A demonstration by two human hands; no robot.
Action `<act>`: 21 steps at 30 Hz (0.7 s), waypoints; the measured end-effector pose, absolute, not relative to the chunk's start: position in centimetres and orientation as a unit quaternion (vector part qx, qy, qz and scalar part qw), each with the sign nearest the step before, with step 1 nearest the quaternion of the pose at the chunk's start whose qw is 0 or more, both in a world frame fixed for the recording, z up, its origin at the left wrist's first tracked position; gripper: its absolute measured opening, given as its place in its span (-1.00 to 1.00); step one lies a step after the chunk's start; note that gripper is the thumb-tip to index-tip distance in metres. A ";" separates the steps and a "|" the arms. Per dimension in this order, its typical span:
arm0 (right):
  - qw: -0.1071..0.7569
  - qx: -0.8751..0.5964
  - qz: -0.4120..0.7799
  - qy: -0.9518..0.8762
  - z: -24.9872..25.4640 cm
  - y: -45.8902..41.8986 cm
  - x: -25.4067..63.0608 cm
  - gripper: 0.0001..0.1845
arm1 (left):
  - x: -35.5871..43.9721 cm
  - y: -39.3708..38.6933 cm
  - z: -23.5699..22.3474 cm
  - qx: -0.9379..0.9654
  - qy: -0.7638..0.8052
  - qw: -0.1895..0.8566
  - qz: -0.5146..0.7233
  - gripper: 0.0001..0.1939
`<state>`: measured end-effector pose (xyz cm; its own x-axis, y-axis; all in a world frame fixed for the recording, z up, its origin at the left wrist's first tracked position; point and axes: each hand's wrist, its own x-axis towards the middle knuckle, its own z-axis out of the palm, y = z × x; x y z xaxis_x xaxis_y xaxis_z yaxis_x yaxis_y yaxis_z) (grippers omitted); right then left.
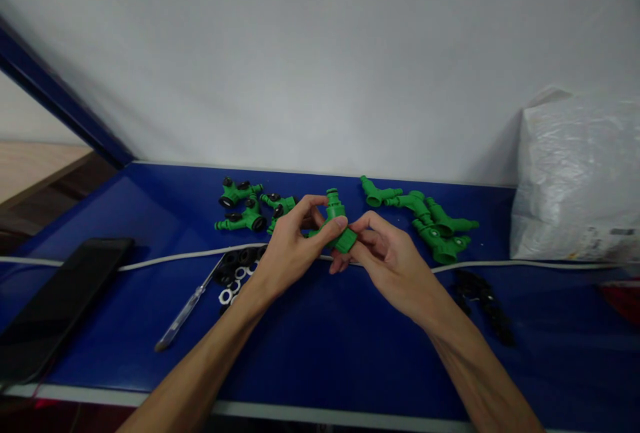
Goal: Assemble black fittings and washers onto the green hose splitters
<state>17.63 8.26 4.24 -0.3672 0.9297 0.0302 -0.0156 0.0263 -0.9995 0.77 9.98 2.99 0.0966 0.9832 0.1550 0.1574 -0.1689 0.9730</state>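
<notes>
Both hands (335, 243) grasp a ridged green plastic Y-shaped connector (336, 214). A crinkled translucent plastic bag (575, 179) stands right on the glossy blue desk (320, 346).

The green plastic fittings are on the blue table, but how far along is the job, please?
Green fittings with black knobs, at left, look done. The left hand and right hand hold one green plastic fitting, partly hidden by fingers. Plain green fittings at right, without knobs, seem left to do, with small black parts nearby.
</notes>
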 end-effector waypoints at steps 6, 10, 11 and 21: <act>0.412 -0.404 0.566 -0.589 3.9 8.1 17.3 -0.82 | 0.6 9.9 3.3 0.608 0.500 0.409 0.461 -0.62; 0.419 -0.411 0.564 -0.581 3.6 8.1 17.1 -0.79 | 0.6 9.9 3.2 0.605 0.501 0.412 0.462 -0.61; 0.421 -0.413 0.563 -0.580 3.6 8.1 17.1 -0.79 | 0.6 9.9 3.2 0.605 0.501 0.411 0.463 -0.61; 0.390 -0.423 0.540 -0.614 3.7 8.1 17.6 -0.83 | 0.8 10.1 2.8 0.587 0.494 0.441 0.465 -0.62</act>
<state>17.61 8.13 3.67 -0.3373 0.9411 0.0225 0.0987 0.0592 -0.9934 0.76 10.06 2.76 0.0787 0.9908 0.1100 0.1703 -0.1221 0.9778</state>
